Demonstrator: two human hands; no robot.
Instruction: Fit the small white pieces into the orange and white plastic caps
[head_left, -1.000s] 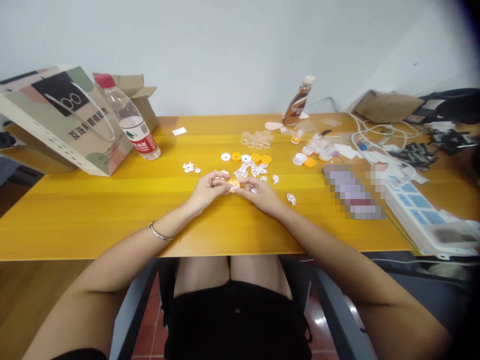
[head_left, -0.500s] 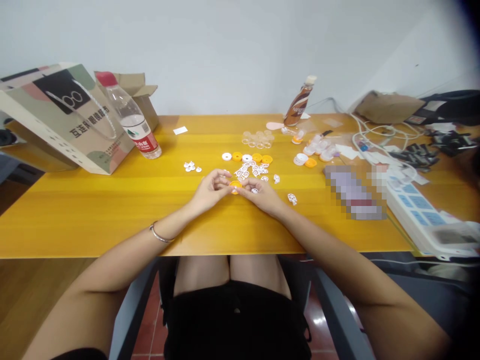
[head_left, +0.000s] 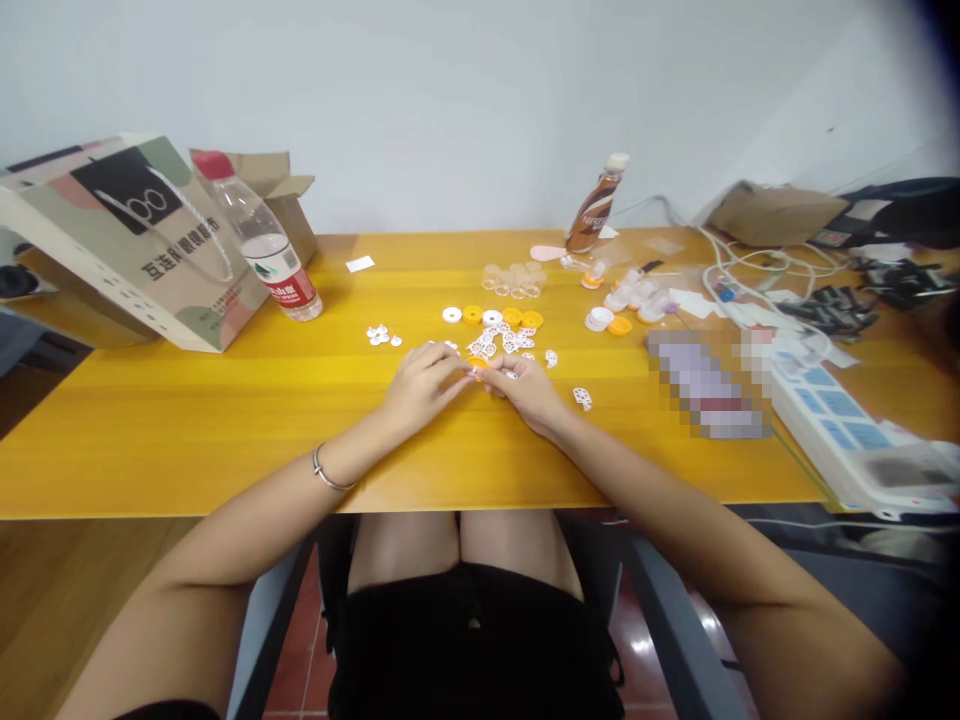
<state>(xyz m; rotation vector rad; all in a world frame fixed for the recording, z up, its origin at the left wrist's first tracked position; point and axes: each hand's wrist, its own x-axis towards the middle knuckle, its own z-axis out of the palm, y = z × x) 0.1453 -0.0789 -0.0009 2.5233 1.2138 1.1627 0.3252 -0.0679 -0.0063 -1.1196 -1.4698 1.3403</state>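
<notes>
My left hand and my right hand meet at the middle of the yellow table. Both pinch a small orange round cap between their fingertips. Just beyond the hands lies a scatter of small white perforated pieces. Behind that sits a row of white and orange round caps. One white piece lies alone to the right of my right hand. A silver bracelet is on my left wrist.
A paper bag, a water bottle and a cardboard box stand at the back left. A brown drink bottle stands at the back. Clear cups, more caps, a power strip and cables lie on the right.
My left hand has slid a little right and forward, its fingers now lying over the orange cap. The right hand has barely moved.
</notes>
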